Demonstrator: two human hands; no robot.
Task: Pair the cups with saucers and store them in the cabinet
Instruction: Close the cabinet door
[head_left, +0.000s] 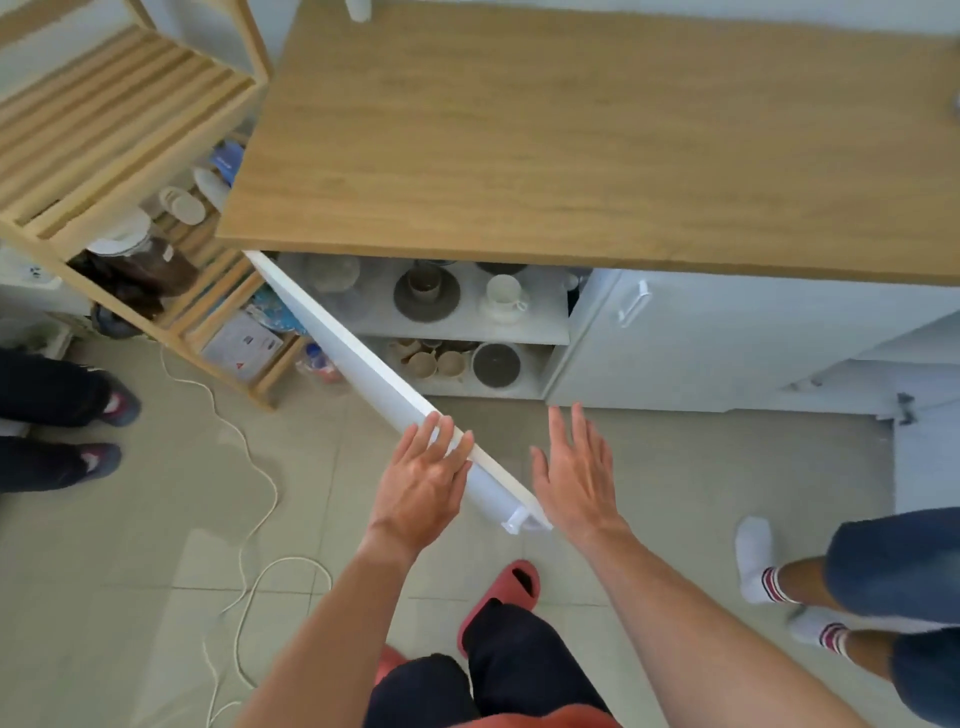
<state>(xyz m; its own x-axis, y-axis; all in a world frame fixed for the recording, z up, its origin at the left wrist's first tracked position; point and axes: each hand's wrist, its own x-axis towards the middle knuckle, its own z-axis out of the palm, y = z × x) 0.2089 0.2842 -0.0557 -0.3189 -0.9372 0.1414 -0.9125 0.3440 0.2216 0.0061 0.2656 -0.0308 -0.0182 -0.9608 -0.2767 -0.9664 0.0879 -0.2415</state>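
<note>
The white cabinet door (363, 358) stands swung open toward me. My left hand (423, 478) lies flat against its outer face near the free edge, fingers spread, gripping nothing. My right hand (576, 473) hovers open on the door's other side, near the handle (516, 521), holding nothing. Inside, the upper shelf (467, 330) carries a dark cup on a dark saucer (427, 293) and a white cup on a white saucer (505, 299). The lower shelf holds several beige cups (431, 361) and a dark plate (496, 365).
The wooden countertop (597, 135) overhangs the cabinet. A slatted wooden rack (114, 156) with jars and dishes stands to the left. A white cord (244, 467) trails over the tiled floor. Other people's legs stand at left (57, 415) and right (857, 587).
</note>
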